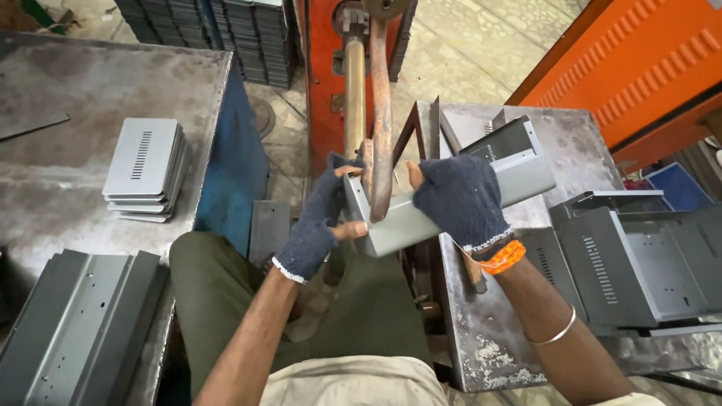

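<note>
Between the welder arms point(380, 113), both gloved hands, left point(316, 225) and right point(460, 197), are gripping a grey metal box point(451, 199); probably lining up the next weld.

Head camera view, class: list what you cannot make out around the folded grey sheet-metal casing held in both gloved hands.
- Casing: its near end is hidden by the left hand; its middle by the right hand.
- Rusty vertical machine arm: its tip lies behind the casing wall, and its top is cut off by the upper edge.
- Each grip's fingertips behind the casing: hidden.
</note>
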